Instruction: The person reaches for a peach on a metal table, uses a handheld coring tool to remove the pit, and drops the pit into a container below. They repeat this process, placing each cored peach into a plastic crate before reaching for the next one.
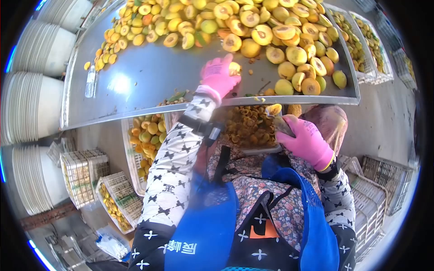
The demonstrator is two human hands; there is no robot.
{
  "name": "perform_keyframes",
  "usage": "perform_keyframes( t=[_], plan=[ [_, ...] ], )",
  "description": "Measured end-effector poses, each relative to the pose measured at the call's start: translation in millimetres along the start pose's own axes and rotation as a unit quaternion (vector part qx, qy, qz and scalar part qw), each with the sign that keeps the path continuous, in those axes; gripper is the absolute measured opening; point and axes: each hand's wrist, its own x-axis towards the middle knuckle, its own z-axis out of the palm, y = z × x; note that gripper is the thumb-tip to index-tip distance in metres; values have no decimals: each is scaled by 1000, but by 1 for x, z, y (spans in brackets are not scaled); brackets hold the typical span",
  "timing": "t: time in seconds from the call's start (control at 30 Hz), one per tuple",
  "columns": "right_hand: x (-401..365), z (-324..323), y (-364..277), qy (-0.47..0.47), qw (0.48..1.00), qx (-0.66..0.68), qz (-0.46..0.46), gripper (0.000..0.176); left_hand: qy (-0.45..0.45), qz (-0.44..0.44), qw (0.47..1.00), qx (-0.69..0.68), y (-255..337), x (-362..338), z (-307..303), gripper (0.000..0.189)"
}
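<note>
My left hand [220, 76], in a pink glove, reaches onto the metal table [153, 81] with its fingers closed round a yellow fruit piece [234, 68]. Halved and whole yellow fruits [262, 35] are heaped just beyond it. Below the table edge, my right hand [307, 141], also gloved in pink, grips a tool whose tip bears a piece of yellow fruit [273, 109]. The tool's shape is mostly hidden by the fingers. Beneath, a container [260, 151] holds many brownish fruit scraps [248, 126].
A crate of fruits [149, 135] stands left of my lap. More crates [120, 201] are on the floor at the left and right [361, 198]. A clear bottle [90, 82] is at the table's left. Stacked white tubs [36, 99] line the far left.
</note>
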Motion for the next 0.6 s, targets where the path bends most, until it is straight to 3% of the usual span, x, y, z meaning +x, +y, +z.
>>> perform_keyframes(
  t=[0.1,0.13,0.17,0.23,0.27,0.33,0.4,0.47,0.5,0.57,0.6],
  plan=[
    [-3,7,-12,23,994,105,-6,34,-23,-7,987,-158,-8,-8,-7,61],
    [-3,21,1,63,992,98,-52,32,-44,-54,954,-292,2,-16,-25,59],
    [-2,21,-3,61,987,148,-3,32,-51,-105,901,-418,11,-23,-44,57],
    [2,21,-22,48,964,242,96,30,-49,-153,727,-667,15,-43,-57,54],
    [6,24,-31,62,934,334,113,32,-57,-129,713,-687,25,-56,-70,49],
    [18,40,-39,146,925,348,30,33,-72,-80,681,-724,49,-81,-90,38],
    [32,54,-40,229,927,285,-79,33,-3,19,811,-585,65,-104,-85,37],
    [33,54,-51,169,957,233,-39,33,52,128,906,-401,59,-117,-75,35],
    [33,52,-55,137,969,205,-21,33,95,172,932,-305,56,-124,-70,34],
    [33,55,-53,73,972,221,20,27,84,214,943,-242,53,-124,-68,33],
    [35,63,-42,79,983,163,-4,25,22,128,930,-344,58,-134,-70,42]
  ],
)
